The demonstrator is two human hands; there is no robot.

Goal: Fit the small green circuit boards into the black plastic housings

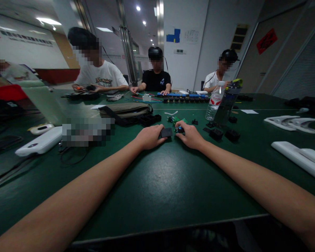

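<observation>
My left hand [150, 137] grips a small black plastic box [166, 132] between thumb and fingers, over the green table [170, 189]. Just to its right, my right hand [189, 135] is closed on a small dark part [179, 130] with bits of green and a bluish glint; its exact shape is partly hidden by the fingers. The two held things are close together but apart. Behind my right hand lie green circuit boards [182, 120] and a thin white strip [171, 113].
Black pieces [216, 134] lie to the right, near a clear water bottle [214, 105] and a dark bottle. A bag [128, 109] and black trays [149, 120] stand behind my left hand. White devices [40, 141] lie far left and right. People sit across the table.
</observation>
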